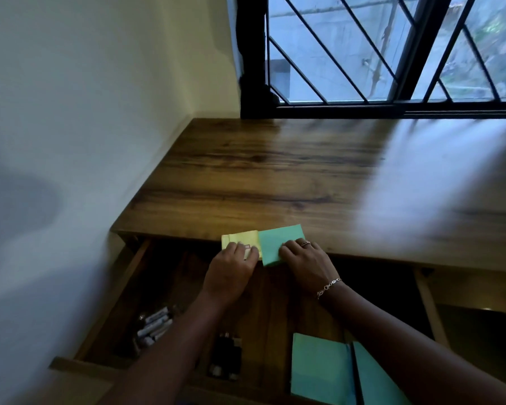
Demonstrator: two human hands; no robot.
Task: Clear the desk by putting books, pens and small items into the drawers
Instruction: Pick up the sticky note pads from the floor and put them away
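Note:
A yellow sticky-note pad (240,239) and a green sticky-note pad (279,239) lie side by side at the front edge of the wooden desk (275,171), partly overhanging the open drawer (135,267). My left hand (231,270) holds the yellow pad with its fingers curled over the near edge. My right hand (304,263), wearing a ring and a bracelet, grips the green pad the same way. Inside the drawer lie several markers (155,325), some dark small items (225,358) and two teal books (322,366).
A white wall (70,112) runs along the left side of the desk. A barred window (392,48) stands behind the desk. A second drawer (473,317) is open at the right. Glare covers the desk's right part.

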